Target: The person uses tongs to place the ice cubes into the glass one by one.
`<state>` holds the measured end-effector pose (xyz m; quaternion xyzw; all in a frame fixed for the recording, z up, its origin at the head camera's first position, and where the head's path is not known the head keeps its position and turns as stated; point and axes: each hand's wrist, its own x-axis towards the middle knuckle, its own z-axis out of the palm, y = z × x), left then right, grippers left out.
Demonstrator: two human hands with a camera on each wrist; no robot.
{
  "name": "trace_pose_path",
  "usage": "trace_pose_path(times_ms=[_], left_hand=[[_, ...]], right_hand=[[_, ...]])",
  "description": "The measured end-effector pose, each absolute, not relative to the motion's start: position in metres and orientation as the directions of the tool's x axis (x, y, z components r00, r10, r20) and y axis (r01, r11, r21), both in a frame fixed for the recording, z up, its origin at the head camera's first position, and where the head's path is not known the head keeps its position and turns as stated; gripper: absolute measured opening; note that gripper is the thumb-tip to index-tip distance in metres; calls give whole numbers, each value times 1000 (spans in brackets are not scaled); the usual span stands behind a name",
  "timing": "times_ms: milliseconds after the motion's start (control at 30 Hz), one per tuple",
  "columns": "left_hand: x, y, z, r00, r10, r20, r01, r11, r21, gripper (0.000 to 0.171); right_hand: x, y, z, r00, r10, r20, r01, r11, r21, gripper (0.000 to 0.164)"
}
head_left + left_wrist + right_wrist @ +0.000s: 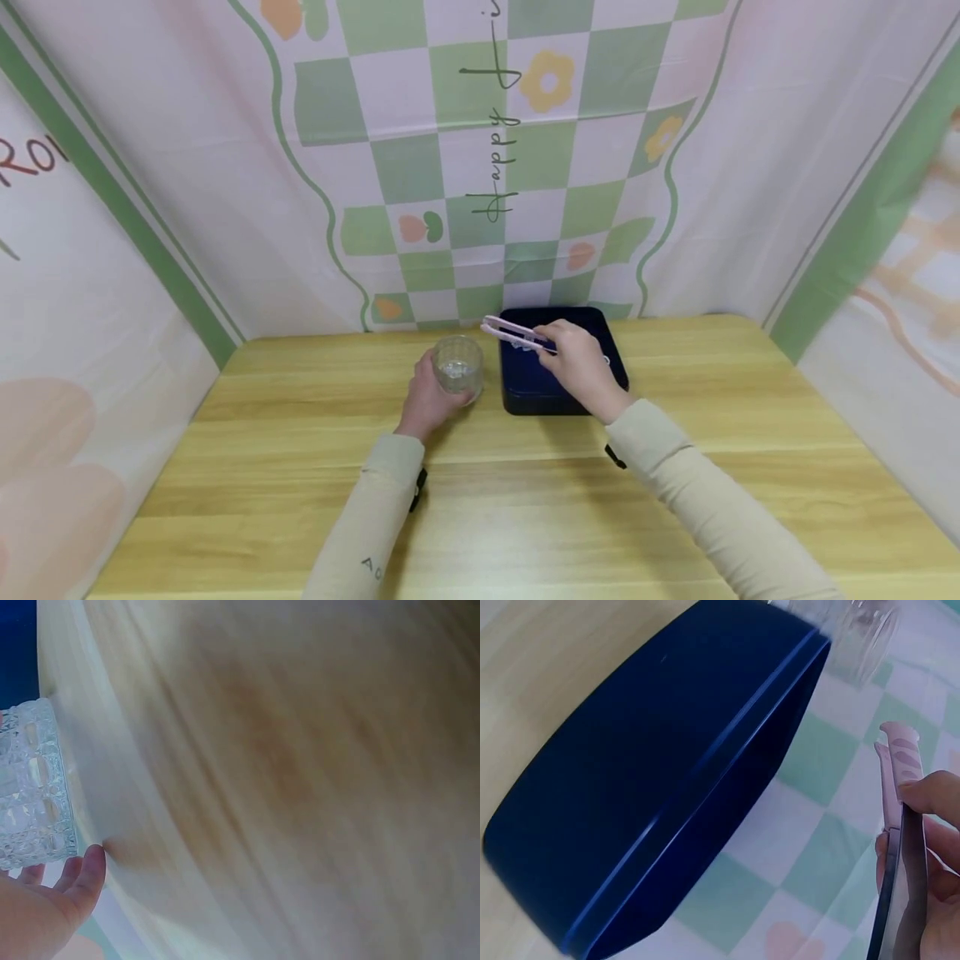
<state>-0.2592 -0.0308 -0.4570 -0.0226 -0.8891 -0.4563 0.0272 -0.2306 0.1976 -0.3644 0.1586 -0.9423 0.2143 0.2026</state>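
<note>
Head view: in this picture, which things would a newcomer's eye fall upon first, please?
Most likely the green-and-white checkered cloth behind the table, with its sideways "Happy" lettering. Next, the dark blue tray near the table's back edge, with a pink tong-like tool above it in the person's right grip. To the tray's left, the left grip holds a clear glass.

Glass (458, 368) left of box (551, 403); tongs (911, 851) apparently above.

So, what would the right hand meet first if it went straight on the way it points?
Most likely the checked cloth at the back; the right hand appears above the blue box, though depth is unclear.
</note>
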Motion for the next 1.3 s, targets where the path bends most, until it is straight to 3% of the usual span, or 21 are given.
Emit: trace_pose_path(times_ms=[467,1300], left_hand=[[-261,-32,-459,-997,23,75,75,566,821,99],[-261,-32,-458,-997,33,72,78,568,819,98]], right_hand=[[-220,169,-370,-851,-327,410,-462,837,-292,28],[-221,167,-376,-849,-334,411,-463,844,-271,29]])
